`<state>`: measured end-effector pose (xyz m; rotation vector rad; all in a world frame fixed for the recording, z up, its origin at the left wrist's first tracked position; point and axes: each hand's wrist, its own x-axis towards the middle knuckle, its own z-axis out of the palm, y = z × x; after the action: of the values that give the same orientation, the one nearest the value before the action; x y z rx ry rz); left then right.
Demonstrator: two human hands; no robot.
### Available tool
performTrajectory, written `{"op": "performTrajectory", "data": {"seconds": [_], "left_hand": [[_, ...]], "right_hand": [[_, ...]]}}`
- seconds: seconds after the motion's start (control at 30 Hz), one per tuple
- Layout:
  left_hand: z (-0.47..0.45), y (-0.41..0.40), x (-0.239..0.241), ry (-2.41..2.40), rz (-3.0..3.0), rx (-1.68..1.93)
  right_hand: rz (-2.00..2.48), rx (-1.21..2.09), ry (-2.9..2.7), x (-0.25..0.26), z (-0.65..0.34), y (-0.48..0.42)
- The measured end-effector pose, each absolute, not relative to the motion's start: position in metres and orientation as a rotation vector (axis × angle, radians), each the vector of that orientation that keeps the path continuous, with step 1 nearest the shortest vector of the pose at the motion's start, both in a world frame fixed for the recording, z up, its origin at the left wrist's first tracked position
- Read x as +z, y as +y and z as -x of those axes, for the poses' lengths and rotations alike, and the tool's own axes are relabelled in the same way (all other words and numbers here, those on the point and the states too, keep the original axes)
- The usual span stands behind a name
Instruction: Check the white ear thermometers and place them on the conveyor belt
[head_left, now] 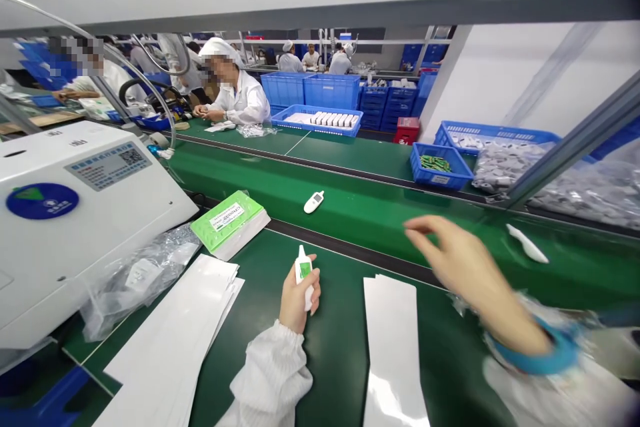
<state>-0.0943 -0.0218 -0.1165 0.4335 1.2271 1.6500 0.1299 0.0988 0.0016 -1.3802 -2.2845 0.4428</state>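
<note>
A white ear thermometer (pixel 304 271) with a lit green display is in my left hand (pixel 299 293). My fingers wrap around its body, and the narrow probe tip points up and away from me. My right hand (pixel 455 260), somewhat blurred, hangs over the near edge of the green conveyor belt (pixel 365 203). Its thumb and forefinger are slightly apart, with nothing visible between them. Another white thermometer (pixel 315 201), its small screen grey, lies on the belt ahead of my left hand. Farther right on the belt rests a white device (pixel 527 243), seen edge-on.
White sheets (pixel 175 333) lie left, and white strips (pixel 393 340) lie between my arms. A green-topped box (pixel 230 220) stands near a plastic bag (pixel 145 273) and white machine (pixel 85 213). Blue baskets (pixel 443 167) line the far side, where a co-worker (pixel 237 97) sits.
</note>
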Motion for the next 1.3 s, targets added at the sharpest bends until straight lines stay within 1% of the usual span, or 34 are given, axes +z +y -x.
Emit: {"op": "performTrajectory", "data": {"seconds": [0.03,0.1,0.2,0.27,0.37,0.47,0.63,0.8,0.9,1.03,1.17,1.3], "left_hand": [[0.094,-0.021,-0.120,1.239,-0.431,1.649],[0.092,-0.022,-0.125,1.262,-0.429,1.648],[0.092,-0.022,-0.130,1.290,-0.426,1.665],[0.094,-0.020,-0.133,1.302,-0.425,1.690],[0.100,-0.016,-0.135,1.307,-0.427,1.729],[0.103,-0.014,-0.135,1.308,-0.418,1.759],[0.104,-0.014,-0.130,1.286,-0.387,1.800],[0.106,-0.017,-0.122,1.264,-0.406,1.862],[0.106,-0.017,-0.122,1.275,-0.444,1.841],[0.106,-0.020,-0.123,1.314,-0.486,1.764],[0.101,-0.028,-0.121,1.349,-0.500,1.742],[0.076,-0.042,-0.112,1.347,-0.503,1.630]], "right_hand": [[1.394,0.696,-2.329,0.000,-0.098,0.109],[1.417,0.819,-2.375,-0.012,-0.036,0.130],[1.569,0.858,-2.349,-0.038,0.038,0.159],[1.680,0.859,-2.295,-0.053,0.070,0.171],[1.778,0.844,-2.228,-0.064,0.096,0.182],[1.791,0.841,-2.252,-0.066,0.101,0.187],[1.642,0.814,-2.439,-0.070,0.076,0.161],[1.359,0.840,-2.634,-0.092,0.028,0.071],[1.177,0.785,-2.675,-0.100,0.007,0.031],[1.075,0.674,-2.592,-0.091,-0.032,0.025],[1.110,0.663,-2.390,-0.082,-0.099,0.027],[1.115,0.692,-2.224,-0.094,-0.158,0.003]]}}
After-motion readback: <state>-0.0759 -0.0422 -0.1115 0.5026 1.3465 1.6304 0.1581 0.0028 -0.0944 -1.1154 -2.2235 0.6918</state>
